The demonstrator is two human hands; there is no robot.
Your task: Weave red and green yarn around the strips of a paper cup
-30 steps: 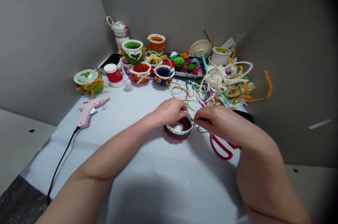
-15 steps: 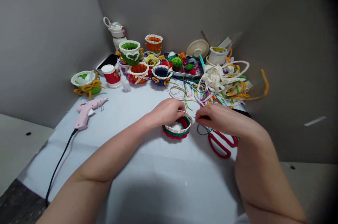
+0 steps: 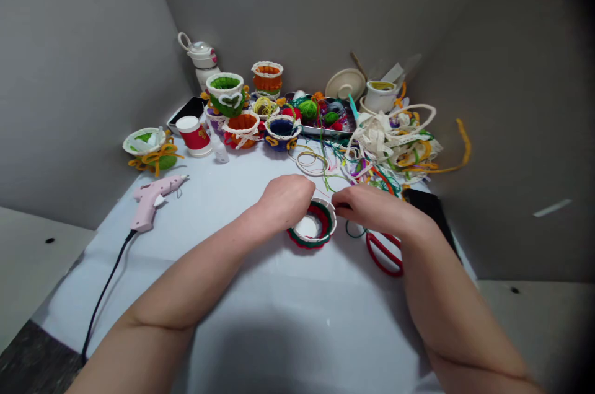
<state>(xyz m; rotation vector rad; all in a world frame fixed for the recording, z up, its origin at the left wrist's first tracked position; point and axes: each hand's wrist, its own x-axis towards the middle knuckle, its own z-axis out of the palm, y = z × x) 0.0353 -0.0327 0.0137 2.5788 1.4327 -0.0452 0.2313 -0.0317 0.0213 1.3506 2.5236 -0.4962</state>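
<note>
yarn basket (image 3: 310,227): on bench (image 3: 199,227), between hands | left grip (image 3: 284,201): against rim at 9 o'clock, clamp cannot tell | right grip (image 3: 372,208): fingertips together at rim's 3 o'clock, hold cannot tell | red scissors (image 3: 385,271): basket's 4 o'clock

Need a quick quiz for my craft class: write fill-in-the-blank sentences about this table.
The small round yarn basket between the left hand and right hand has a ____ rim. The pale pink plastic glue gun trails a ____ cord. The scissors near the right hand have ____ handles.

Missing words: white; black; red.
</note>
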